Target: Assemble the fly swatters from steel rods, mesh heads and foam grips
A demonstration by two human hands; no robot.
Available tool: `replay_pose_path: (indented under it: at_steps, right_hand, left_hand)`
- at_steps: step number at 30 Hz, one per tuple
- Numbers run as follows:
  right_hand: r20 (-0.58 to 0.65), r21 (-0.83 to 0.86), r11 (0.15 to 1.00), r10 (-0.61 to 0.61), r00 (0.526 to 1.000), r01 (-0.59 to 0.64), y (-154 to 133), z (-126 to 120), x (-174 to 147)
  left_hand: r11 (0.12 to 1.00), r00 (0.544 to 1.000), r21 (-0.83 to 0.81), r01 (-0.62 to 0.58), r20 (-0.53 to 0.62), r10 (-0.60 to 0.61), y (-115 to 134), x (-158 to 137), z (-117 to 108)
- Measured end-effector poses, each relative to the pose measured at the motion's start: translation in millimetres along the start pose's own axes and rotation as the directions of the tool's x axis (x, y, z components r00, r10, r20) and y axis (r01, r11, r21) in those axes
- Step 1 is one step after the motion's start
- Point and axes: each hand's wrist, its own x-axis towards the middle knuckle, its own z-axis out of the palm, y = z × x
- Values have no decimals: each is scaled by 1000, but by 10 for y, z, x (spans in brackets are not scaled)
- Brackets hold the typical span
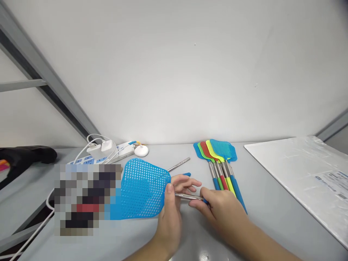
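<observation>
A blue fly swatter (146, 188) with a perforated head and a metal rod is held up over the table between both hands. My left hand (172, 210) pinches it where the head meets the rod, thumb in front and the other fingers loosely bent behind. My right hand (223, 206) is closed round the blue handle at the rod's other end. Behind my left hand lies a metal rod (179, 164), partly hidden by the swatter head. A blue tip (187, 174) shows beside it; what it belongs to is hidden.
Several coloured fly swatters (221, 166) lie fanned together at the back right. A white wrapped panel (301, 174) covers the right side. Back left are a power strip (91, 158) with plugs and cables, and a round white device (141, 150). A blurred patch (87, 199) hides the left.
</observation>
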Motion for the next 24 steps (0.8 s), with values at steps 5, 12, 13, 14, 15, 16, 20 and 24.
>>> replay_pose_path:
  at_steps: [5,12,13,14,15,16,20,24]
  right_hand:
    - [58,148,988,-51,997,42,109,-147,7]
    - [-82,297,926,267,960,-232,367,-399,-19]
    - [-80,295,913,319,944,-283,436,-439,-3]
    - [-73,285,901,361,930,-327,506,-476,16]
    - [-62,272,891,393,918,-363,573,-506,34]
    - [-53,261,884,416,908,-389,633,-529,51]
    - [-32,236,875,442,896,-423,755,-548,82]
    - [-66,201,896,416,907,-396,693,-521,70]
  left_hand:
    - [996,999,85,5,44,-9,-19,119,-141]
    - [964,982,261,-56,188,6,40,283,-301]
    - [952,976,301,-58,220,-10,52,280,-309]
    - [936,968,345,-61,249,-29,61,270,-313]
    - [919,959,389,-65,279,-50,68,254,-315]
    - [898,948,433,-75,311,-71,74,234,-315]
    - [781,887,587,-212,451,-99,105,165,-295]
    - [675,830,643,-362,553,-81,153,147,-268]
